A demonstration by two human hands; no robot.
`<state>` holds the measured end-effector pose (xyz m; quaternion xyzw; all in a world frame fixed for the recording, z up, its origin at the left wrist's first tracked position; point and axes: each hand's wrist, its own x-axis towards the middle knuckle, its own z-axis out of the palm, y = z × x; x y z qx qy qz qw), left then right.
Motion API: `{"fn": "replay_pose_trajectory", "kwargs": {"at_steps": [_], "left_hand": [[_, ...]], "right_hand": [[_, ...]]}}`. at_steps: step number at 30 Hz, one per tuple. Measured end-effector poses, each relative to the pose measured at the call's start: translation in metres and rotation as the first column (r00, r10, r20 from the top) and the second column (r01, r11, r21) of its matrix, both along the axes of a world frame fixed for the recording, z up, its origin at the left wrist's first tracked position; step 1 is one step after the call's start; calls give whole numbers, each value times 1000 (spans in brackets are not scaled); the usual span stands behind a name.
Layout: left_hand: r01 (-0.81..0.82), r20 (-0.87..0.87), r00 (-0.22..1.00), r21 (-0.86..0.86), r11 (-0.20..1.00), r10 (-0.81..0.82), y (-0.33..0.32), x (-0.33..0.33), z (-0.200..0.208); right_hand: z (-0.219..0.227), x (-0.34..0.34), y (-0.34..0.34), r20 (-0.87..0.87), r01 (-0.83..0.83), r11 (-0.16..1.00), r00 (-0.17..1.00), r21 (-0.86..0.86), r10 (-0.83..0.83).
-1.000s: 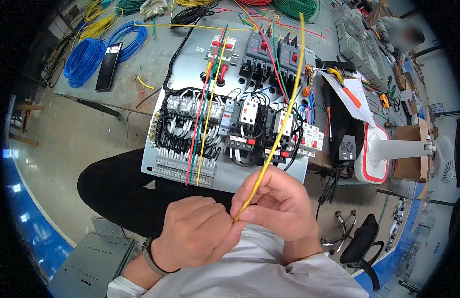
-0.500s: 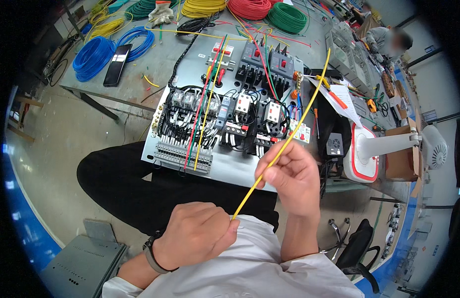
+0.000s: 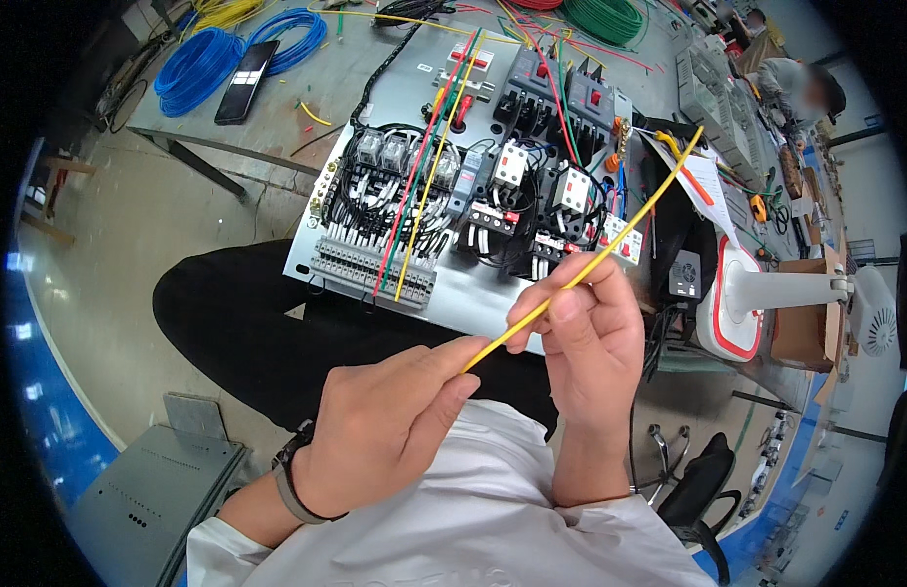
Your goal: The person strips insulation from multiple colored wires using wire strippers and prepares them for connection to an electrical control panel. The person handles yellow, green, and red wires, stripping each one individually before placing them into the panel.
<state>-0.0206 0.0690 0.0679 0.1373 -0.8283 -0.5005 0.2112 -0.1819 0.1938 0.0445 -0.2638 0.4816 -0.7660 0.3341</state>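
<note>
yellow wire (image 3: 630, 230) slants from the lower centre to the upper right of the frame, across the metal board (image 3: 473, 318); it looks light, springy and smooth, probably best taken near an end and steadied midway. the left hand (image 3: 387, 411), back upward, pinches its lower end; the right hand (image 3: 595, 338), fingers curled, grips it farther up.

I can make out no wording: the small white label (image 3: 424, 67) on the metal panel (image 3: 478, 305) at twelve o'clock and the sheet's (image 3: 718, 209) print at two o'clock are too tiny.
</note>
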Motion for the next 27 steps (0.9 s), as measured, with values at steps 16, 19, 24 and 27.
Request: {"fn": "replay_pose_trajectory", "kwargs": {"at_steps": [16, 19, 24, 27], "left_hand": [[118, -72, 988, -186, 975, -134, -7, 7, 0], [109, -93, 988, -160, 981, -125, -7, 6, -1], [95, 13, 996, -101, 990, -94, -10, 11, 1], [117, 28, 993, -155, 981, -113, -17, 19, -2]], "right_hand": [[-2, 14, 6, 39, -101, 994, 994, -30, 102], [-1, 13, 6, 42, -96, 995, 994, -30, 97], [-1, -3, 10, 34, -17, 999, 999, -50, 18], [2, -12, 14, -16, 36, 998, 999, -54, -37]]}}
